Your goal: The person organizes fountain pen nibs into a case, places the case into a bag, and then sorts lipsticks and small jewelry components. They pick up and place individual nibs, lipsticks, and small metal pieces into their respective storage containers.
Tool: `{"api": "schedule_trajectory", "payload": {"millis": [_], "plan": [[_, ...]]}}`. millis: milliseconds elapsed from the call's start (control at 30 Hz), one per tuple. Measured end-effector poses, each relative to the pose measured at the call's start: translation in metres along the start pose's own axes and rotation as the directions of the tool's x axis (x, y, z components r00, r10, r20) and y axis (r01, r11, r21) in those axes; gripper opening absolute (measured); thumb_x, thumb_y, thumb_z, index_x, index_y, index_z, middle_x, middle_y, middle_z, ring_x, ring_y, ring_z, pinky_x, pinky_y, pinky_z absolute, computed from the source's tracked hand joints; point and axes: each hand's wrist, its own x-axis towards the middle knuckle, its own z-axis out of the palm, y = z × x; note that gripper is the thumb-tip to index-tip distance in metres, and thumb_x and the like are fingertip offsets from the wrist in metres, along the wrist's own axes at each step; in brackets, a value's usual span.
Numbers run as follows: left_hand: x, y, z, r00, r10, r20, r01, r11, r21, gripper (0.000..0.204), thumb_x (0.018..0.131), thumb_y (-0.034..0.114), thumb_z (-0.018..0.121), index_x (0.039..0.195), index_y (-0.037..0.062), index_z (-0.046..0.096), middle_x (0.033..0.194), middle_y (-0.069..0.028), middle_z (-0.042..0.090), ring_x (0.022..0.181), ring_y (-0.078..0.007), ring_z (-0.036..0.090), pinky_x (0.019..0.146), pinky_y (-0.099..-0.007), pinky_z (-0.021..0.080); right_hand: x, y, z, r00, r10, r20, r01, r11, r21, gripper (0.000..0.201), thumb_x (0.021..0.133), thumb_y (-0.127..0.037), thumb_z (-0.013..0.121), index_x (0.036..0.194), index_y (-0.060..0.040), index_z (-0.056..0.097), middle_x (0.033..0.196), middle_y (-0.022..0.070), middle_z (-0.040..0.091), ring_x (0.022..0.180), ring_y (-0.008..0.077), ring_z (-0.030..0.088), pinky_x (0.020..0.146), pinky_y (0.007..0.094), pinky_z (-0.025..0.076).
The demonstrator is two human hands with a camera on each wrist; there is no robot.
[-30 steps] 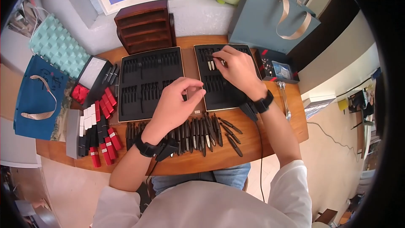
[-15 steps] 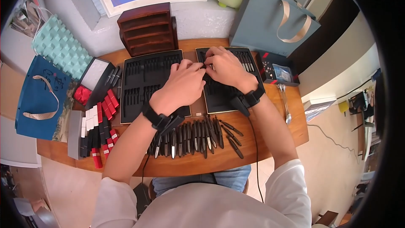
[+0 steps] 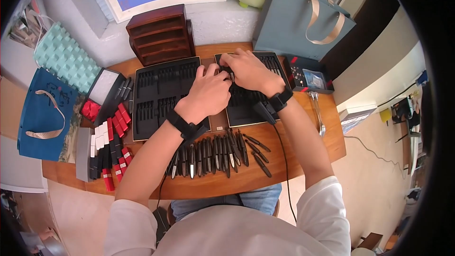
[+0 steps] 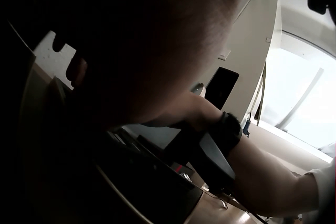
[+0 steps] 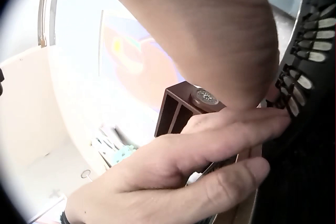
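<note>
Curving over the gold-edged, slotted black tray (image 3: 242, 112), the right hand (image 3: 250, 72).

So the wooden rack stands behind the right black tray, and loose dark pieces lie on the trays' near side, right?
Wrong tray: the head view shows the wooden rack behind the left black tray. The loose dark pieces do lie on the near side.

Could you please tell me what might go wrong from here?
The left hand and right hand work close together over the right black slotted tray, so they could bump each other or jostle its contents. The thin black cable runs near the splayed slim dark pieces and might snag one.
</note>
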Motion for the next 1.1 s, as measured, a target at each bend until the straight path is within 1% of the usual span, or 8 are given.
{"api": "schedule_trajectory", "payload": {"millis": [167,400,467,567,700,767,867,1100], "plan": [[-0.002,0.0,-0.002,1.0,-0.016,0.015,0.017,0.998,-0.057,0.038,0.1,0.016,0.065,0.134,0.0037,0.078,0.144,-0.0066,0.068,0.144,-0.0334,0.05,0.125,-0.0602,0.032,-0.01,0.012,0.004,0.994,-0.052,-0.1,0.065,0.99,0.124,0.036,0.092,-0.004,0.072,0.128,-0.0039,0.07,0.123,0.0156,0.079,0.126,0.039,0.066,0.108,0.0501,0.05],[0.0,0.001,0.0,0.999,-0.039,0.023,0.04,0.997,-0.071,0.04,0.099,0.016,0.066,0.135,0.0031,0.077,0.146,-0.0077,0.066,0.146,-0.0343,0.048,0.127,-0.0606,0.031,-0.03,0.02,0.005,0.991,0.024,-0.132,-0.017,0.999,0.051,0.044,0.089,0.002,0.067,0.133,-0.0031,0.071,0.127,0.0151,0.078,0.127,0.037,0.066,0.11,0.0492,0.05],[0.001,0.001,0.0,0.999,-0.041,0.026,0.043,0.995,-0.087,0.04,0.098,0.016,0.066,0.134,0.003,0.077,0.146,-0.0076,0.066,0.146,-0.0345,0.048,0.127,-0.0602,0.031,-0.027,0.022,0.007,0.982,-0.086,-0.17,0.078,0.995,-0.054,0.046,0.088,0.004,0.066,0.133,-0.0021,0.072,0.124,0.0166,0.078,0.123,0.0398,0.069,0.107,0.0501,0.053],[0.001,-0.001,-0.001,0.999,-0.045,0.025,0.047,0.992,-0.116,0.04,0.098,0.016,0.066,0.134,0.003,0.077,0.145,-0.0076,0.066,0.146,-0.0346,0.048,0.126,-0.0589,0.03,-0.023,0.022,0.004,0.987,-0.017,-0.16,0.031,0.996,0.085,0.042,0.088,0.003,0.067,0.13,-0.0004,0.074,0.121,0.0185,0.078,0.116,0.0427,0.072,0.103,0.0512,0.056],[0.001,-0.002,0.002,0.999,-0.046,0.018,0.048,0.991,-0.122,0.04,0.098,0.016,0.067,0.134,0.0032,0.077,0.145,-0.0075,0.065,0.145,-0.034,0.048,0.126,-0.0565,0.03,-0.022,0.024,0.006,0.986,-0.026,-0.166,0.04,0.996,0.085,0.034,0.09,-0.001,0.071,0.122,0.0006,0.079,0.12,0.0204,0.077,0.11,0.0456,0.073,0.1,0.0523,0.058],[0.0,-0.001,0.0,0.999,-0.048,0.025,0.051,0.99,-0.131,0.04,0.098,0.016,0.067,0.134,0.003,0.077,0.145,-0.0076,0.065,0.145,-0.034,0.048,0.127,-0.0563,0.03,-0.023,0.023,0.009,0.992,0.044,-0.115,-0.032,0.994,0.1,0.031,0.093,-0.006,0.075,0.122,0.0007,0.081,0.124,0.016,0.076,0.119,0.0389,0.069,0.106,0.0492,0.056],[-0.001,-0.002,0.001,0.999,-0.044,0.016,0.046,0.988,-0.146,0.04,0.098,0.017,0.067,0.134,0.0027,0.076,0.145,-0.0078,0.065,0.145,-0.034,0.048,0.127,-0.0561,0.03,-0.023,0.025,0.006,0.995,-0.008,-0.098,0.009,1.0,0.014,0.029,0.094,-0.012,0.079,0.121,-0.0007,0.083,0.126,0.0138,0.076,0.124,0.0359,0.067,0.108,0.048,0.053],[-0.001,-0.004,0.004,0.999,-0.049,0.005,0.049,0.983,-0.18,0.04,0.098,0.018,0.068,0.135,0.0031,0.075,0.146,-0.0077,0.065,0.146,-0.0337,0.047,0.127,-0.0561,0.03,-0.027,0.027,0.009,0.996,0.036,-0.084,-0.033,0.998,0.049,0.027,0.097,-0.018,0.078,0.12,-0.0062,0.084,0.13,0.0096,0.074,0.127,0.0331,0.064,0.108,0.0478,0.048]]}}
